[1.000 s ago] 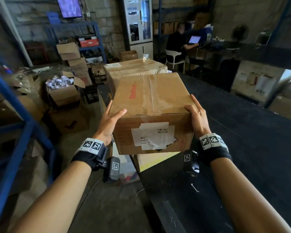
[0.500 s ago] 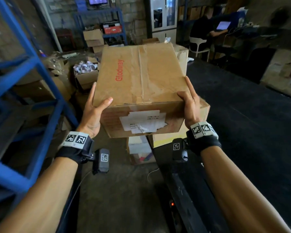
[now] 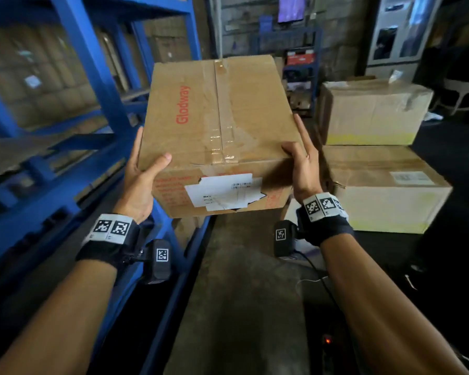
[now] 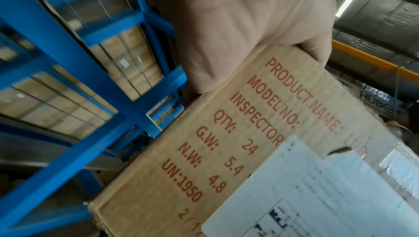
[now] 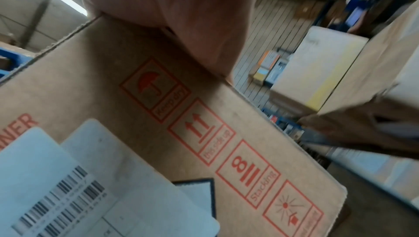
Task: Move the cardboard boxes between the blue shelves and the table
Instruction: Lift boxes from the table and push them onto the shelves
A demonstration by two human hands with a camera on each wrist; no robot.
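I carry a brown cardboard box (image 3: 220,117) with red "Glodway" print, taped along the top and with a white label on its near face, at chest height over the floor. My left hand (image 3: 142,174) holds its left side with the thumb hooked over the top edge. My right hand (image 3: 302,163) holds the right side the same way. The blue shelves (image 3: 92,77) stand just left of the box. In the left wrist view my palm (image 4: 249,25) presses the box's printed face (image 4: 226,151). In the right wrist view my hand (image 5: 181,8) clasps the box's corner (image 5: 158,115).
Two larger cardboard boxes, one (image 3: 371,109) stacked on the other (image 3: 385,190), sit on the black table (image 3: 458,280) at the right. More boxes fill the shelves (image 4: 68,61). A narrow concrete aisle (image 3: 241,280) runs between shelf and table. A smaller blue rack (image 3: 298,69) stands behind.
I have turned left with the box, away from the table and toward the blue shelves. The box now hangs over the aisle, and the stacked boxes have slid to the right of view.
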